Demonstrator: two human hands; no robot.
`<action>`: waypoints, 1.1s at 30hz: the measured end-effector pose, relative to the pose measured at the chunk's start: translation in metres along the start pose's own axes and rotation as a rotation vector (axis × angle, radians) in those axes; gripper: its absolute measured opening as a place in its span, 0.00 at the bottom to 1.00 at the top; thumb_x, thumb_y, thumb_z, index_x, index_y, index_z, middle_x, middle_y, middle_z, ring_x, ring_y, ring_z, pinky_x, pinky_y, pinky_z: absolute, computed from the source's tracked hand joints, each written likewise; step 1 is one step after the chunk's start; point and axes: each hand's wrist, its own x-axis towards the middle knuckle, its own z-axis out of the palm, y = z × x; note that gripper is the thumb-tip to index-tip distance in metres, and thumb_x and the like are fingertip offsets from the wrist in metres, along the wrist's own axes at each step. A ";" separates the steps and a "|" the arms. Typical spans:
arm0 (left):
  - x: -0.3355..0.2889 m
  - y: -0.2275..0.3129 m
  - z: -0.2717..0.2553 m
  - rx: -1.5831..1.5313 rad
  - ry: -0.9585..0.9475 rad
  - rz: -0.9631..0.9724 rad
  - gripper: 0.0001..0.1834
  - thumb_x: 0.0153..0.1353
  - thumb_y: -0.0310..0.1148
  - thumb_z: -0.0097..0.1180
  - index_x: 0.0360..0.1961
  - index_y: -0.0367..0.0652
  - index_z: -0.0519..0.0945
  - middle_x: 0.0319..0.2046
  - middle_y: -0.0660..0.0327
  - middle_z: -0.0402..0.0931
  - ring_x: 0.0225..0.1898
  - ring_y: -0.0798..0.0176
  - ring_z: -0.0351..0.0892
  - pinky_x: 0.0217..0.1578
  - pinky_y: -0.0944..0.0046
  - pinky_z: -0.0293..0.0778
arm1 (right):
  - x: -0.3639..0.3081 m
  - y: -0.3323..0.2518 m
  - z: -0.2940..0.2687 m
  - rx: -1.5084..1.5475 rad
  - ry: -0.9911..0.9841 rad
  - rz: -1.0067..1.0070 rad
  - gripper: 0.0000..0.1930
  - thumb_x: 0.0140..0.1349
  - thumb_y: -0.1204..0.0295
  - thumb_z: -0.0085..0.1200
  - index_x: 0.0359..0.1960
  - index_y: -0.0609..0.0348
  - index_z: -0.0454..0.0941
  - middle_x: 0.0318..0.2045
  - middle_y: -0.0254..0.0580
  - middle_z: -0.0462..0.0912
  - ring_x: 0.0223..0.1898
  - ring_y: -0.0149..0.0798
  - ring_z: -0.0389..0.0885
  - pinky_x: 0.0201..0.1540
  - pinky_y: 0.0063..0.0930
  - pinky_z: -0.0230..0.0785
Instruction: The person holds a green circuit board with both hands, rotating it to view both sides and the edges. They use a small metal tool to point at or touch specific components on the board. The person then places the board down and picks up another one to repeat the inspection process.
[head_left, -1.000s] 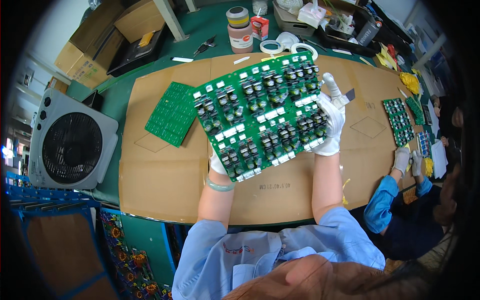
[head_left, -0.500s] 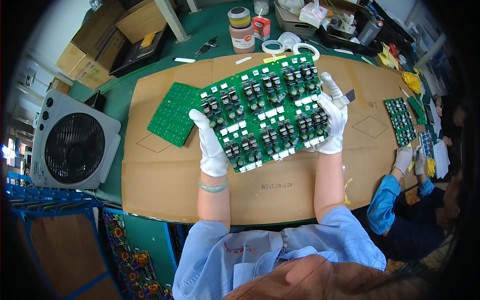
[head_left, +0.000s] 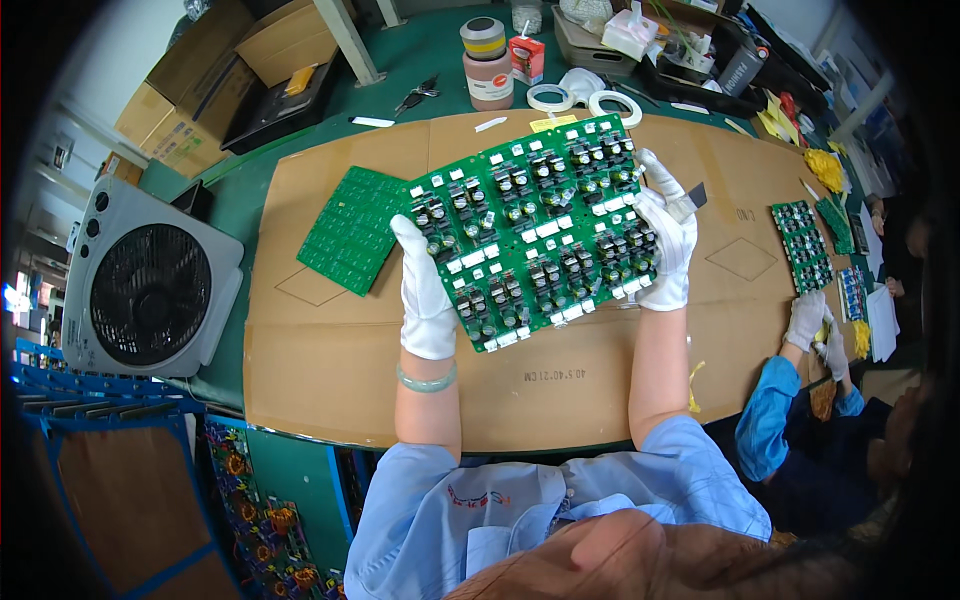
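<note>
A large green circuit board (head_left: 530,232), set with rows of black parts, capacitors and white connectors, is held tilted above the cardboard sheet. My left hand (head_left: 425,295), in a white glove, grips its left edge with the thumb on top. On the right edge, my gloved right hand (head_left: 668,235) closes round the board. A small dark flat piece with a blade-like shape (head_left: 697,194) sticks out by the right hand's fingers; its kind is unclear. Left of the held board, a second green circuit board (head_left: 350,230) lies flat on the cardboard, its face without tall parts.
Brown cardboard (head_left: 560,400) covers the green table. A grey box fan (head_left: 150,275) stands at the left. Tape rolls (head_left: 614,108), a pink bottle (head_left: 489,80) and keys (head_left: 416,93) lie at the back. At right, a co-worker's gloved hands (head_left: 806,320) work beside another populated board (head_left: 801,245).
The held board has shifted slightly down and its tilt has changed a little, both my hands keeping their grip. The co-worker's hands have moved closer together.
</note>
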 end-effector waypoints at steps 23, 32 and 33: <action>-0.007 -0.002 -0.006 0.037 -0.163 -0.005 0.46 0.59 0.71 0.27 0.65 0.44 0.59 0.61 0.57 0.65 0.58 0.58 0.69 0.58 0.55 0.68 | 0.005 0.022 -0.024 0.006 -0.037 -0.140 0.23 0.61 0.77 0.48 0.58 0.75 0.64 0.55 0.56 0.72 0.52 0.43 0.76 0.57 0.36 0.68; -0.007 -0.010 -0.018 0.015 -0.328 0.008 0.60 0.41 0.76 0.53 0.61 0.32 0.61 0.56 0.54 0.69 0.56 0.60 0.71 0.55 0.57 0.69 | 0.005 0.022 -0.024 0.140 -0.028 -0.091 0.22 0.59 0.82 0.45 0.58 0.68 0.66 0.52 0.55 0.74 0.50 0.45 0.78 0.54 0.41 0.72; -0.007 -0.010 -0.017 0.032 -0.350 0.032 0.59 0.41 0.74 0.56 0.61 0.32 0.62 0.55 0.55 0.70 0.56 0.61 0.71 0.55 0.58 0.69 | 0.004 0.022 -0.024 0.139 -0.033 -0.100 0.22 0.59 0.81 0.44 0.58 0.67 0.66 0.52 0.55 0.74 0.50 0.45 0.78 0.54 0.41 0.72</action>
